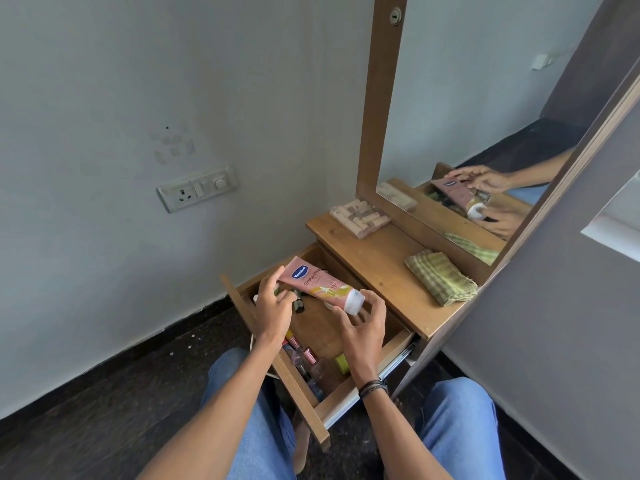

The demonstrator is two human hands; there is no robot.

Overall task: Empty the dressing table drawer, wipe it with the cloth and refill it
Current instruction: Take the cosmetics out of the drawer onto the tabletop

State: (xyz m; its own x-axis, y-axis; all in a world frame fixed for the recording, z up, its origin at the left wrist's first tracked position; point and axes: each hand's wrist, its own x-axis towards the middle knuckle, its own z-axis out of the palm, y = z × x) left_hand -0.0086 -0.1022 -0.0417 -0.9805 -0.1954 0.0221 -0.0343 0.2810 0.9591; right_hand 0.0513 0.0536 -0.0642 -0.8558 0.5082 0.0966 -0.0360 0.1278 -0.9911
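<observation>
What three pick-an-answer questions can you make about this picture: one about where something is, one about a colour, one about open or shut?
1. Where is the striped cloth?
A. On the floor
B. On the person's lap
C. On the table top

2. What colour is most of the lotion tube held by the left hand and right hand?
A. Pink
B. Black
C. Purple

3. How is the drawer?
A. Shut
B. Open and empty
C. Open with things inside

Answers:
1 C, the cloth lies folded on the wooden top by the mirror.
2 A, its body is pink, with a white cap.
3 C, it is pulled out and small bottles lie in it.
</observation>
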